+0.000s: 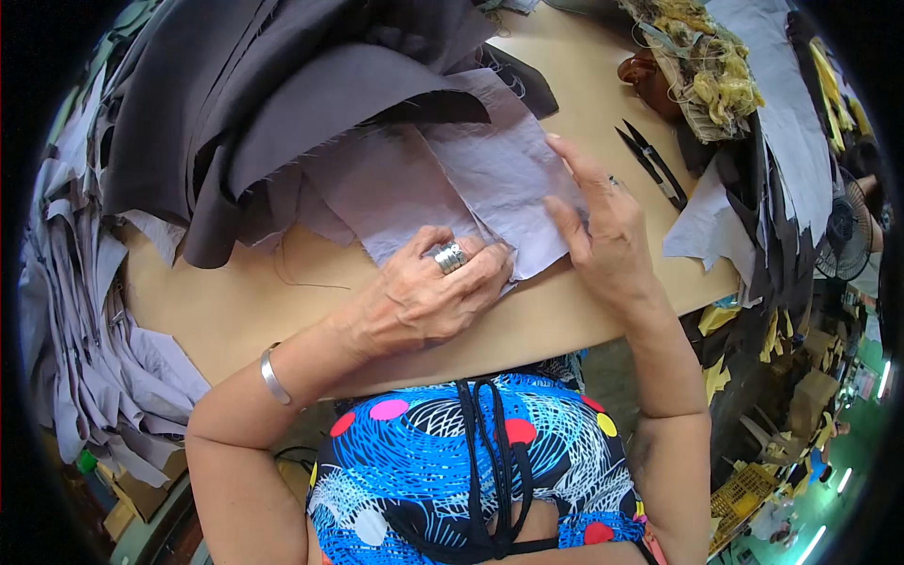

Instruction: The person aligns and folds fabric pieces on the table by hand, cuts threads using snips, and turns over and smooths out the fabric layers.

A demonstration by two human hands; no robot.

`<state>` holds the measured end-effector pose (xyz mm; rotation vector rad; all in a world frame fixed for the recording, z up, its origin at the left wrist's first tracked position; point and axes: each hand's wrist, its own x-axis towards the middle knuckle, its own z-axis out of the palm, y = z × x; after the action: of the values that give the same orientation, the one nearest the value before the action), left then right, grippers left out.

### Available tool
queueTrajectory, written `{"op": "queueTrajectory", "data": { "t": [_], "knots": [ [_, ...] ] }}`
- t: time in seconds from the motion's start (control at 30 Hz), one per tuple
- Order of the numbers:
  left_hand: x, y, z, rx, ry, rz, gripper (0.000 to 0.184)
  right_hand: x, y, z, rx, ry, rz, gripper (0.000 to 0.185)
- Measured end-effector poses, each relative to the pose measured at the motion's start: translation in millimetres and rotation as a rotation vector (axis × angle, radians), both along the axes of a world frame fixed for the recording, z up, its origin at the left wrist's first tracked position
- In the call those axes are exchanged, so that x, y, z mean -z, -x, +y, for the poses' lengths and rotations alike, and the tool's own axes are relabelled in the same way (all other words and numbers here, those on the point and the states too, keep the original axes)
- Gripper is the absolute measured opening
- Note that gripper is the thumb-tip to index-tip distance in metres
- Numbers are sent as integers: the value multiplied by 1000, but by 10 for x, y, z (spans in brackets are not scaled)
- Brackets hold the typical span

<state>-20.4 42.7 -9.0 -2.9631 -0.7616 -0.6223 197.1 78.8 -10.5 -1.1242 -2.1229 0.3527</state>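
Pale mauve cloth pieces lie on the tan table, with a seam or fold line running between them. My left hand, with a wide silver ring, has its fingers bent and pressed together on the lower corner of this cloth. My right hand rests at the cloth's right edge, its thumb and index finger apart. Dark grey cloth is heaped over the upper left part of the mauve pieces. Black thread snips lie to the right of my right hand.
Strips of pale cloth hang over the left side of the table. At the upper right are a bundle of yellow scraps and more draped cloth. A fan and a yellow crate stand beyond the right edge.
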Motion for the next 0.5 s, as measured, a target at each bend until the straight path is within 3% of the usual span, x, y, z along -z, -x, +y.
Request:
{"op": "queueTrajectory", "data": {
  "t": [0.17,0.5],
  "knots": [
    [-6,-10,-6,-38,-14,11,36,-33,-87,-45,-46,95,19,49],
    [-116,-23,-83,-45,95,62,40,46,-63,-34,-61,-31,-10,46]
  ]
}}
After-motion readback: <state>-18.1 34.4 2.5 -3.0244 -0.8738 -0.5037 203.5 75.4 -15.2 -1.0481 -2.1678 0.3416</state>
